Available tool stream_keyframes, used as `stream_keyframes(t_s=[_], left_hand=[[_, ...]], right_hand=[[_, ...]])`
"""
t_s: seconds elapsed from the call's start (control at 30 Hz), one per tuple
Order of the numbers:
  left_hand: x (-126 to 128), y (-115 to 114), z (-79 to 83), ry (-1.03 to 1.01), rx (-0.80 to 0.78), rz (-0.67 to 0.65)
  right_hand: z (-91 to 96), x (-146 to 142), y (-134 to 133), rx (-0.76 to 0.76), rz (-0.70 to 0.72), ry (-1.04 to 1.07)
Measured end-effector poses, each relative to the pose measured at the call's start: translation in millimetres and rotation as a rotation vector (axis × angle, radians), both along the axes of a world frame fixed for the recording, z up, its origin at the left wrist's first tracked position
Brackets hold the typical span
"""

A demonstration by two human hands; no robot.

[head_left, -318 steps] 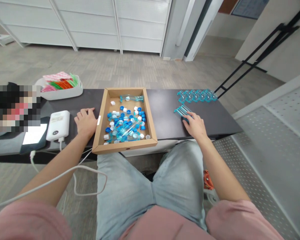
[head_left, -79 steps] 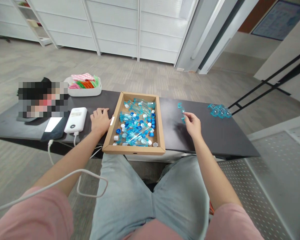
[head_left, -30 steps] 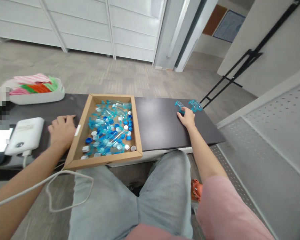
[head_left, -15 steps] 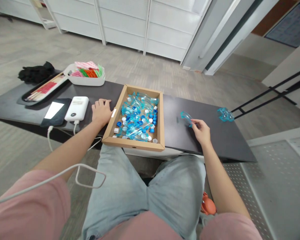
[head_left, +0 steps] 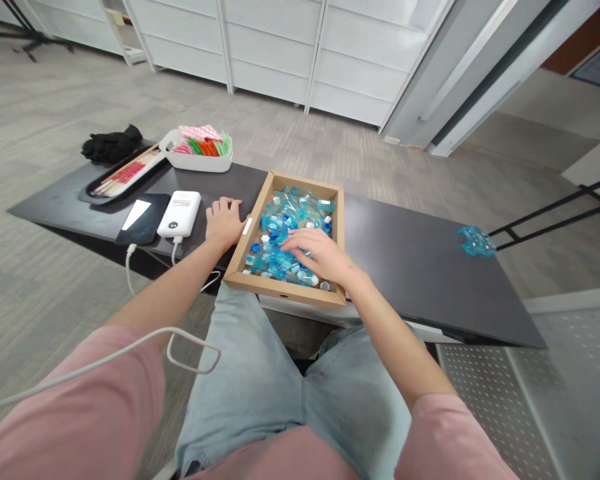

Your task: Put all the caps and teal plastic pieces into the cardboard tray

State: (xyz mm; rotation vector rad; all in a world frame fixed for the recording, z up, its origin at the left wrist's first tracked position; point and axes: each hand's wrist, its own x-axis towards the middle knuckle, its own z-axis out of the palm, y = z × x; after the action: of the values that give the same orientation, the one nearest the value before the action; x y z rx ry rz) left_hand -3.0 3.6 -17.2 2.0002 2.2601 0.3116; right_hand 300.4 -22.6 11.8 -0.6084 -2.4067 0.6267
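A shallow cardboard box (head_left: 283,289) stands before me on the dark table. Inside lie clear light-blue plastic pieces (head_left: 286,265) mixed with small white and blue hexagonal pieces (head_left: 256,247). My left hand (head_left: 223,220) rests palm down on the tabletop, fingers spread, its thumb side at the box's left edge. Over the right half of the box is my right hand (head_left: 316,252), fingers stretched and apart, no piece visible in its grasp. Its palm side and some contents beneath are hidden. Farther right, a cluster of clear blue pieces (head_left: 477,241) sits near the table's end.
Left of the box are a white power bank (head_left: 179,214) with a cable and a dark phone (head_left: 143,219). Behind them stand a black tray (head_left: 87,197) of sticks, a white bin (head_left: 200,162) of coloured items and a black cloth bundle (head_left: 111,145).
My right hand has moved left from the tabletop to over the box. The clear blue piece it held is no longer visible in it. My left hand stays beside the box.
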Motion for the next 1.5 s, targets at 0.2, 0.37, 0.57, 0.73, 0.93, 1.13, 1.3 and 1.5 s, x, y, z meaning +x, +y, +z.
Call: stream_keyframes(t_s=[0.2, 0.37, 0.57, 0.73, 0.93, 1.13, 1.3, 1.5], left_hand=[[2, 2, -1.8, 0.013, 0.007, 0.024], [3, -3, 4.5, 0.003, -0.053, -0.011], [-4, 2, -5.0, 0.083, -0.035, 0.002], [-4, 4, -5.2, 0.165, -0.075, 0.018], [-12, 6, -11.9, 0.271, -0.083, -0.008], [-25, 6, -25.1, 0.292, -0.081, -0.020], [-20, 8, -21.6, 0.253, -0.068, -0.026], [-3, 5, 2.6, 0.134, -0.125, 0.006]], right_hand=[[-11.4, 61, 1, 0.063, -0.299, -0.008], [-35.8, 184, 3, 0.018, -0.918, -0.160], [-58.7, 308, 2, -0.191, -1.553, -0.400], [-60.3, 355, 14, -0.232, -1.694, -0.481], [-62.0, 386, 38, -0.264, -1.753, -0.421], [-63.4, 403, 54, -0.318, -1.790, -0.397], [-57.5, 396, 50, -0.316, -1.747, -0.431], [-49.0, 376, 33, -0.261, -1.641, -0.505]])
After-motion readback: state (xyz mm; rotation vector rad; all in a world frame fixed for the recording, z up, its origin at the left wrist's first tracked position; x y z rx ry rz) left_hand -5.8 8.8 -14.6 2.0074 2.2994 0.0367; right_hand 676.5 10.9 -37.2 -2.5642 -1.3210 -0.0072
